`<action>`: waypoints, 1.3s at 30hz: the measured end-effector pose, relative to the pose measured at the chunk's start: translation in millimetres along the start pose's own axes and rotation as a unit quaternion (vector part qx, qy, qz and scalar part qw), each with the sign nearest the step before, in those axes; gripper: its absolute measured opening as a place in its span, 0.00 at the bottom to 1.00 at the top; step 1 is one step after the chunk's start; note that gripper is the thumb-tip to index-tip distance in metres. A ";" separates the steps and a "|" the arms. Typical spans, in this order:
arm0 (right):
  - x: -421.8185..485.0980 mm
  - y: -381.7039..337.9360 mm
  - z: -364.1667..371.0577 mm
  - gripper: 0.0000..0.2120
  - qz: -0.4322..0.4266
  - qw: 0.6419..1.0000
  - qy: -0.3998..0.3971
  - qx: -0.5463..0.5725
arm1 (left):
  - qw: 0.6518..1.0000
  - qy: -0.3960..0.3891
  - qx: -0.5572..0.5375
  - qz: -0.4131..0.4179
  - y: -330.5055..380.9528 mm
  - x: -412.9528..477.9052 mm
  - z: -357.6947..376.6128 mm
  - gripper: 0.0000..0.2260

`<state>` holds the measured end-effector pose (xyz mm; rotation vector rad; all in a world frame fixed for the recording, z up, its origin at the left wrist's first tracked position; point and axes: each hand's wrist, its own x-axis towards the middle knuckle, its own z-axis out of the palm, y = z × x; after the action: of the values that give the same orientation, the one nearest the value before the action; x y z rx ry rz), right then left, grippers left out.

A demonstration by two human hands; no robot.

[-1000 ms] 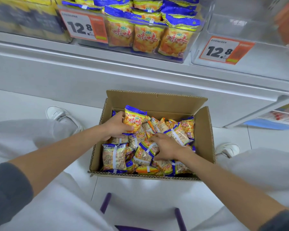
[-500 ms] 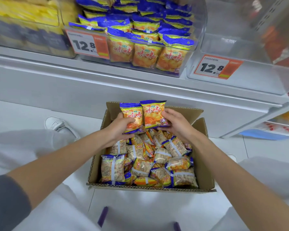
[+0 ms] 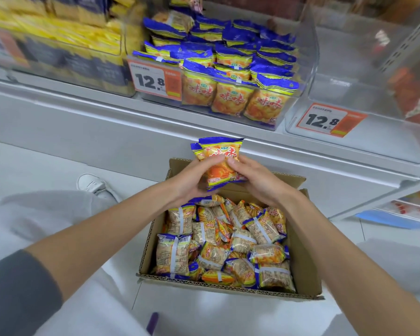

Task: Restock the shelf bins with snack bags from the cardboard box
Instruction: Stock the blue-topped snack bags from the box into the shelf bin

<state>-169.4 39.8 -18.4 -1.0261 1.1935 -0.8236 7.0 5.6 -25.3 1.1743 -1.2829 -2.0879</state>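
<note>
Snack bags (image 3: 220, 166), two stacked, sit clamped between our left hand (image 3: 192, 183) and right hand (image 3: 255, 180), thumbs pressing the front, above the cardboard box (image 3: 307, 280); we judge this squares them to slot upright into the shelf bin (image 3: 311, 52).

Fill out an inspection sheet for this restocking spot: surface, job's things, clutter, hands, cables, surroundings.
Surface: white floor; the cardboard box stands on it.
Job's things: box full of loose snack bags; middle shelf bin well stocked; right shelf bin shows no bags.
Clutter: nothing seen.
Hands: left hand and right hand together hold two stacked snack bags above the box.
Cables: nothing seen.
Surroundings: 12.8 price tags, blurred yellow packs at left, white shoe.
</note>
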 end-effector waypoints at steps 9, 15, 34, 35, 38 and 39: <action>2.0 -101.7 18.7 0.36 -0.057 0.998 0.003 -0.031 | 0.980 0.056 0.140 0.127 85.6 -26.3 -13.0 0.31; 13.7 -156.7 39.4 0.50 -0.074 0.993 0.053 -0.075 | 0.962 0.101 0.195 0.161 146.5 -42.5 -37.7 0.29; 59.4 -179.2 21.9 0.34 -0.164 0.976 0.104 -0.099 | 0.973 0.096 0.057 0.200 174.3 -9.8 -60.5 0.23; 61.5 -177.7 25.8 0.33 -0.160 0.976 0.091 -0.117 | 0.973 0.100 0.056 0.202 173.0 -9.3 -60.1 0.21; 59.3 -179.2 36.1 0.28 -0.135 0.977 0.031 -0.162 | 0.969 0.126 0.060 0.204 163.6 -15.4 -70.0 0.26; 58.2 -179.8 38.1 0.28 -0.127 0.976 0.007 -0.179 | 0.967 0.136 0.061 0.207 157.8 -19.6 -75.1 0.24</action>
<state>-118.1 -67.6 133.3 -1.4941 1.2667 -0.8305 68.5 -95.9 104.5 1.0846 -1.3959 -1.5142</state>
